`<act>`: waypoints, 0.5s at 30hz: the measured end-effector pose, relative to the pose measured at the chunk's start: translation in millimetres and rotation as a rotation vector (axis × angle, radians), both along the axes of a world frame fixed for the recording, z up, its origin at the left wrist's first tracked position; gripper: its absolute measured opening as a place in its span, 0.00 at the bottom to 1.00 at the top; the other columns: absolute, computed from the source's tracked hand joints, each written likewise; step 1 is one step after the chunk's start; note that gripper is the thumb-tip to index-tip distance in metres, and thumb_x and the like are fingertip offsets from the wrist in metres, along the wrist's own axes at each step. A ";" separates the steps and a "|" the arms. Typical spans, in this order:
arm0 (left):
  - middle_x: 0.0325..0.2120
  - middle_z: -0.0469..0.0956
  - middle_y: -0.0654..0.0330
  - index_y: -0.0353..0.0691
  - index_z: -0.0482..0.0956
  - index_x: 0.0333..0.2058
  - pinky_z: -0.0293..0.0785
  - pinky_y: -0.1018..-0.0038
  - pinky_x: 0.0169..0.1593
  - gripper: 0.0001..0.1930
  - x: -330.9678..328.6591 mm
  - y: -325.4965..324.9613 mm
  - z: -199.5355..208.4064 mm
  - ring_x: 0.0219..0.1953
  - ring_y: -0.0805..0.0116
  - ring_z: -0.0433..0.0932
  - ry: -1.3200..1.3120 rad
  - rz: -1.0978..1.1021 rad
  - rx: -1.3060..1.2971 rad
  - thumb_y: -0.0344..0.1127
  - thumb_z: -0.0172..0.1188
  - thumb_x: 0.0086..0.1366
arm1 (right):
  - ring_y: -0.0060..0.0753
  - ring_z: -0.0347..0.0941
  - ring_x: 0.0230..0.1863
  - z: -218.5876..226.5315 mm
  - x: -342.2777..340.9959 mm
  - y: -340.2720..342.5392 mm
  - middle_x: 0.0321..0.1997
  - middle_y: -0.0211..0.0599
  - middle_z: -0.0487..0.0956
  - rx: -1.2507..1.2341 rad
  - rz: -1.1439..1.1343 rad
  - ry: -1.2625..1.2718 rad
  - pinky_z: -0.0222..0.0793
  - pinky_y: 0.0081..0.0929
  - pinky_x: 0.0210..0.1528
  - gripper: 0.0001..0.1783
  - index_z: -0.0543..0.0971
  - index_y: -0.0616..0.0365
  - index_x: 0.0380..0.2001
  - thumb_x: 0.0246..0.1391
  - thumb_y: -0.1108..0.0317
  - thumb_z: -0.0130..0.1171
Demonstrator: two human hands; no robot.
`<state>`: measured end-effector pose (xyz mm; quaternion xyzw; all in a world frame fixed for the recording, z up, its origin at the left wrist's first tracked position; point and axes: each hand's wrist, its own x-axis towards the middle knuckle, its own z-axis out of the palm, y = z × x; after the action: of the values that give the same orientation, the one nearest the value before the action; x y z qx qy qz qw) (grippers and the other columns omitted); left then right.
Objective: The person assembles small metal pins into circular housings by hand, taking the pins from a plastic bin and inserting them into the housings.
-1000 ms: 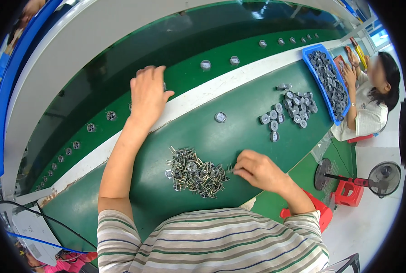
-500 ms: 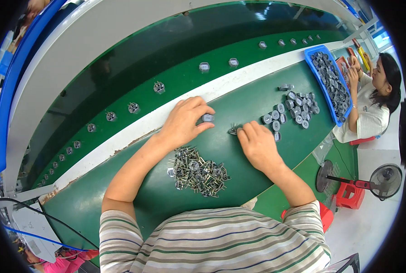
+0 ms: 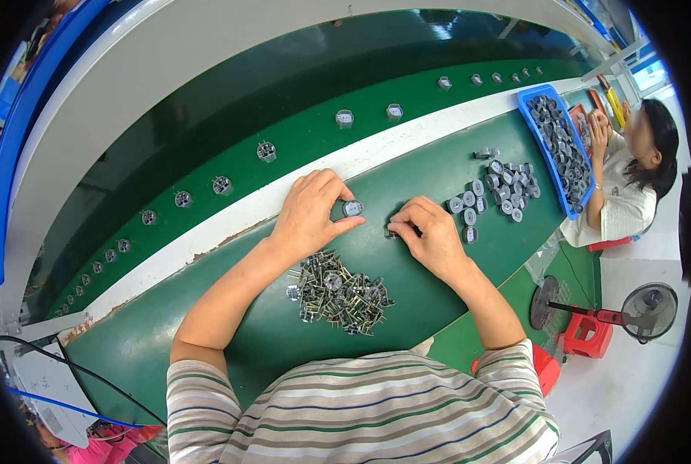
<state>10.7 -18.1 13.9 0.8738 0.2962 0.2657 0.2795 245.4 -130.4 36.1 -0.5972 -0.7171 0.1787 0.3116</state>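
Observation:
My left hand [image 3: 307,207] pinches a small grey round plastic housing [image 3: 352,208] between thumb and fingers, its pale slotted face turned upward. To the right of it, my right hand [image 3: 429,236] is closed on a small pinned electronic part [image 3: 392,231], mostly hidden by the fingertips, just over the table. The two held pieces are apart. Between my forearms lies a heap of small circuit parts with metal pins [image 3: 342,294]. Beyond my right hand sits a loose group of grey housings [image 3: 508,189] on the green table [image 3: 253,340].
Past a white ledge [image 3: 407,143], a green conveyor belt [image 3: 307,135] carries spaced-out round parts. A blue tray [image 3: 527,108] full of grey housings stands at the table's right end. A co-worker [image 3: 632,178] sits beyond it, near a fan [image 3: 649,312] and red stools [image 3: 585,335].
My right hand has shifted slightly left and its fingers have curled more around the pinned part. The housing in my left hand has tilted so its face shows more.

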 end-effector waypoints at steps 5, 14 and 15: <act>0.40 0.76 0.56 0.41 0.81 0.41 0.70 0.59 0.54 0.22 2.0 -4.7 8.1 0.48 0.53 0.76 0.059 0.044 -0.036 0.42 0.81 0.52 | 0.50 0.77 0.39 1.4 -2.3 12.7 0.33 0.41 0.79 -0.068 -0.022 -0.002 0.74 0.44 0.42 0.06 0.83 0.61 0.31 0.52 0.74 0.71; 0.43 0.75 0.58 0.44 0.81 0.52 0.67 0.59 0.56 0.29 -8.3 1.9 7.2 0.49 0.56 0.76 0.102 -0.175 -0.107 0.42 0.80 0.52 | 0.48 0.76 0.40 -0.6 -6.0 6.4 0.33 0.40 0.79 0.035 0.014 -0.020 0.73 0.43 0.45 0.05 0.83 0.61 0.32 0.52 0.75 0.71; 0.42 0.75 0.58 0.43 0.82 0.50 0.68 0.59 0.55 0.27 -6.2 0.5 7.3 0.49 0.56 0.76 0.098 -0.130 -0.093 0.43 0.80 0.51 | 0.47 0.76 0.40 0.4 -5.7 8.0 0.33 0.40 0.79 0.019 0.011 -0.040 0.73 0.42 0.45 0.05 0.83 0.61 0.31 0.52 0.75 0.71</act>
<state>4.5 -17.6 21.2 0.8893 0.2639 0.1900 0.3215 239.7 -122.5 36.4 -0.5940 -0.7280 0.1617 0.3018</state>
